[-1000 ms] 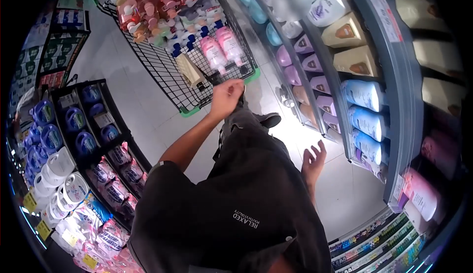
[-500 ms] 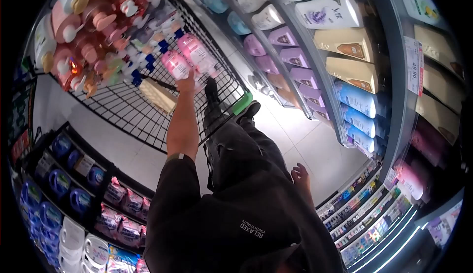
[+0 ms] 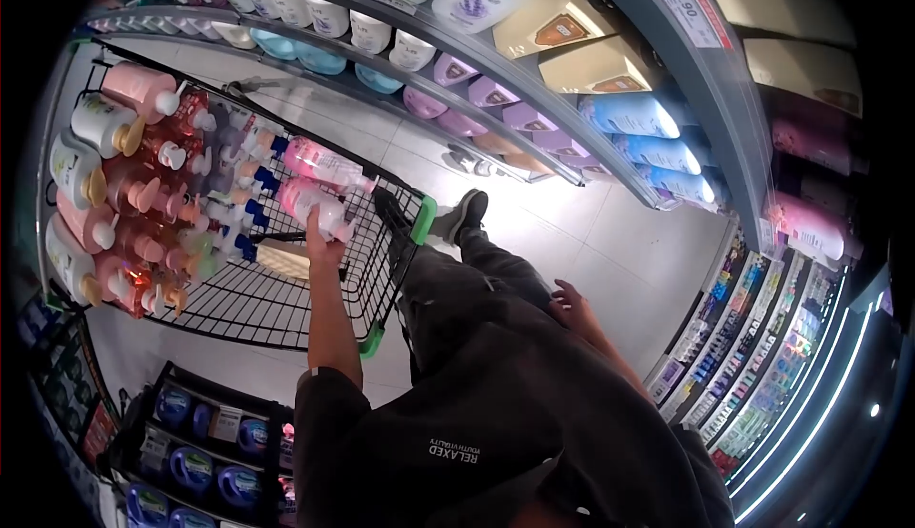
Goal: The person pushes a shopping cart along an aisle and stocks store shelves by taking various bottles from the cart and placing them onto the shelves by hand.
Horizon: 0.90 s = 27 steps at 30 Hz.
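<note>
My left hand [image 3: 324, 245] reaches into the black wire shopping cart [image 3: 238, 328], its fingers closed around the lower end of a pink pump bottle [image 3: 307, 200]. Right beside it lies another pink bottle [image 3: 324, 163]. A cream-coloured bottle [image 3: 284, 259] rests on the cart's wire bottom, close to my left wrist. Many pump bottles in red, pink and white [image 3: 133, 185] fill the far end of the cart, with blue-capped bottles [image 3: 255, 213] next to them. My right hand [image 3: 574, 305] hangs beside my thigh, fingers loosely apart, holding nothing.
Shelves of white, purple, cream and blue bottles [image 3: 658, 152] run along the top and right. Detergent jugs [image 3: 191, 468] stand on a dark rack at lower left. Pale floor tiles [image 3: 562, 233] lie under my feet, and more shelving [image 3: 762, 347] is at right.
My view has turned, so the cart appears lower and the shelves run more across the top. My left hand stays at the pink bottle; my right hand still hangs at my side.
</note>
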Each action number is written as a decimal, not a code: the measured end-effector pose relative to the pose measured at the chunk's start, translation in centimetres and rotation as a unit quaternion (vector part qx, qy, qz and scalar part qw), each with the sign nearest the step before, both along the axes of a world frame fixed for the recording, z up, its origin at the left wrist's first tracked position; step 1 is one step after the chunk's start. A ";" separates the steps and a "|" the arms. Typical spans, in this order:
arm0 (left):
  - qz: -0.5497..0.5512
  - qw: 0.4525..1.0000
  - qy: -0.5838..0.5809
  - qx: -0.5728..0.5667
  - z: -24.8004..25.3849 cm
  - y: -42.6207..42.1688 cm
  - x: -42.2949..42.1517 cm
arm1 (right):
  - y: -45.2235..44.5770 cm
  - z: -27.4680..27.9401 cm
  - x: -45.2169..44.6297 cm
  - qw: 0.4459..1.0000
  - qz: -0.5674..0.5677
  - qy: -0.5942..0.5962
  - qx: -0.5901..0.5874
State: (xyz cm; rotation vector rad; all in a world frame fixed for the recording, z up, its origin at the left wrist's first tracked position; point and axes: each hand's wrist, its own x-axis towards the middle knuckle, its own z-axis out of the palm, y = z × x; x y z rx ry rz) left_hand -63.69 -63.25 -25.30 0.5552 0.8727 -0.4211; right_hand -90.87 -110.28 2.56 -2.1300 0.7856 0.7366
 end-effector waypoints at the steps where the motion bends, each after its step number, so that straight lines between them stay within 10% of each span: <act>1: -0.015 1.000 0.001 0.000 2.8 -0.1 -0.8 | -0.3 -0.9 0.6 1.000 0.021 -0.014 -0.002; 6: -0.150 0.984 -0.068 0.065 17.3 1.0 -7.6 | 2.3 1.3 10.5 0.986 0.097 -0.116 0.064; 11: -0.389 0.839 -0.282 0.256 39.8 -1.9 -5.7 | 7.0 7.2 21.3 0.874 -0.001 -0.178 0.453; 13: -0.490 0.536 -0.507 0.465 47.8 -4.1 -2.4 | 7.5 12.4 23.7 0.782 -0.001 -0.114 0.613; 15: -0.534 0.403 -0.550 0.499 55.9 -7.7 -1.0 | 7.0 17.6 24.3 0.705 0.071 -0.048 0.704; 22: -0.657 0.063 -0.611 0.438 68.2 -24.4 0.1 | 1.1 25.0 19.3 0.776 0.334 -0.252 0.473; 24: -0.374 -0.014 -0.736 0.564 68.2 -27.2 -1.1 | -1.7 24.8 17.4 0.766 0.225 -0.289 0.528; 25: -0.331 0.001 -0.742 0.583 68.2 -27.5 -0.9 | -3.1 25.0 16.1 0.766 0.145 -0.298 0.552; 27: -0.302 0.293 -0.794 0.439 64.0 -28.2 0.4 | -5.9 25.8 14.6 0.744 0.051 -0.365 0.557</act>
